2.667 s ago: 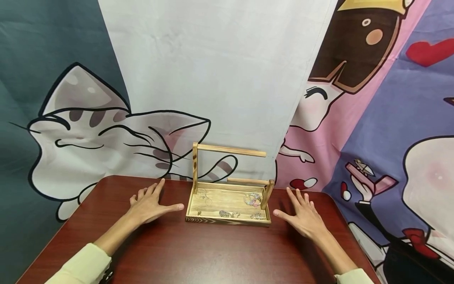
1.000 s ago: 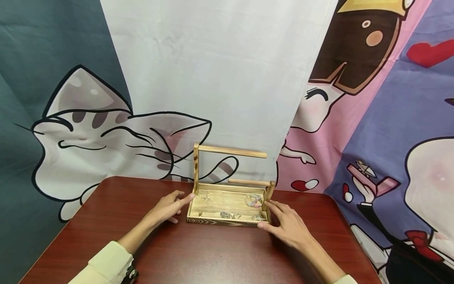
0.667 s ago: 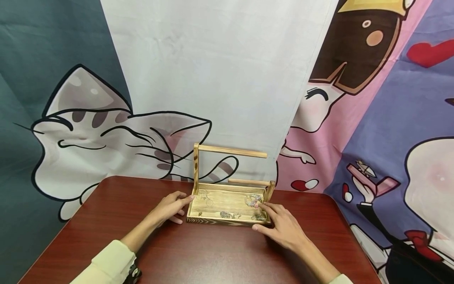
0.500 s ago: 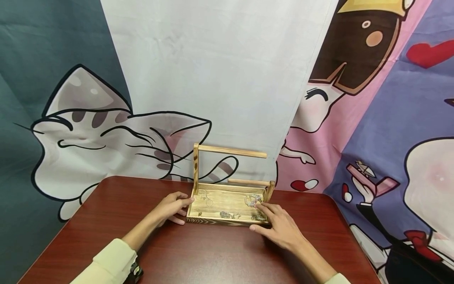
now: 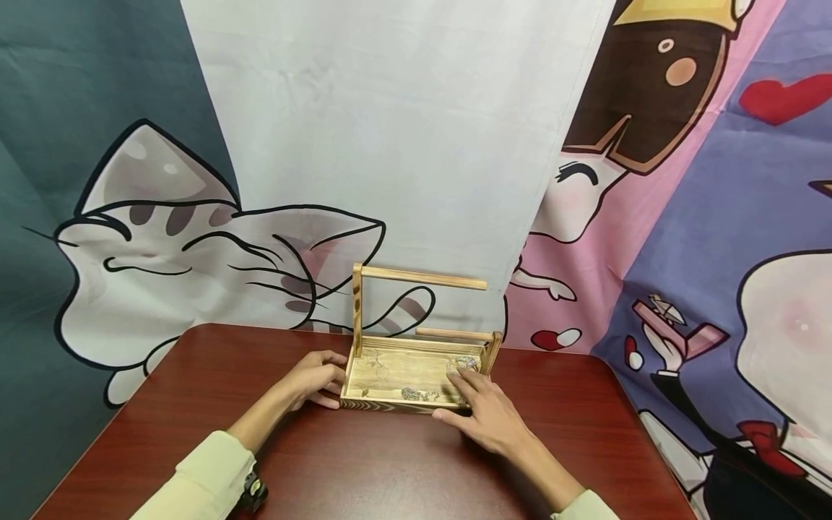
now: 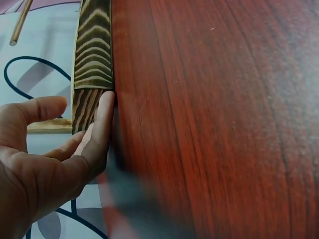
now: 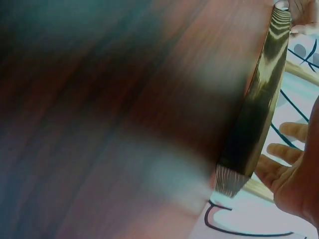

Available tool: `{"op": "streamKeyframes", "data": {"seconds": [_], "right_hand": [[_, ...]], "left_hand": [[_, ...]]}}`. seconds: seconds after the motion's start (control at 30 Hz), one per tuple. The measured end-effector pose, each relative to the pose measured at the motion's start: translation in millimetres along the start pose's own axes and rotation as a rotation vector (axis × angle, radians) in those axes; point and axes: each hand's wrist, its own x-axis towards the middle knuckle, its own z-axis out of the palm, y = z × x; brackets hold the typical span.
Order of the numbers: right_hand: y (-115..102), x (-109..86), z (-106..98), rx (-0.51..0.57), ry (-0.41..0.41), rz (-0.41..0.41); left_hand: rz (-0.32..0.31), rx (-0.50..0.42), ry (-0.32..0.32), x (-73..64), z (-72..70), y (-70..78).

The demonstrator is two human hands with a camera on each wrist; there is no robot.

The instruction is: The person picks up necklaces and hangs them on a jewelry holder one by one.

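Note:
A wooden display stand (image 5: 403, 406) has a shallow tray at its base and two bars, one high and one low, above it. Thin loops (image 5: 373, 361) lie in the tray's left rear, a silvery chain (image 5: 416, 394) near its front wall and a pale, beaded-looking cluster (image 5: 465, 362) at the right rear. My left hand (image 5: 312, 379) touches the tray's left end; the left wrist view shows a straight fingertip (image 6: 106, 97) at its lower edge. My right hand (image 5: 490, 415) reaches over the tray's front right, fingertips at the cluster, thumb outside the front wall.
The stand is at the far side of a dark red wooden table (image 5: 416, 469). A printed cloth backdrop (image 5: 416, 144) with cartoon figures hangs right behind it. The stand's tall left post (image 5: 357, 310) and short right post (image 5: 492, 352) rise above the tray.
Both hands have come in from the table beside the stand. My right hand has slid left across the tray's right end to the cluster; my left thumb has left the left rim.

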Motion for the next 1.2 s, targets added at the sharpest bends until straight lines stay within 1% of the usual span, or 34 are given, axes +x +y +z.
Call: {"op": "streamKeyframes", "data": {"seconds": [0.3,0.53,0.77,0.9,1.07,1.2], "right_hand": [[-10.8,11.2,10.1,-0.001,-0.111,0.091],[-19.6,21.1,12.8,0.001,-0.153,0.148],[-28.1,33.0,15.8,0.009,-0.189,0.211],[-29.3,39.1,18.3,0.013,-0.206,0.238],[-27.0,43.5,20.1,0.012,-0.224,0.272],[-22.5,45.5,19.6,0.002,-0.261,0.299]], "left_hand": [[0.009,0.004,-0.02,4.3,-0.4,0.3],[0.008,-0.005,-0.039,8.9,-2.0,0.4],[-0.003,-0.018,-0.053,4.5,-4.4,-0.7],[-0.007,-0.014,-0.046,2.6,-5.6,-0.6],[-0.016,-0.021,-0.05,3.5,-5.8,-0.4],[-0.021,-0.027,-0.056,5.2,-4.5,-0.5]]}}
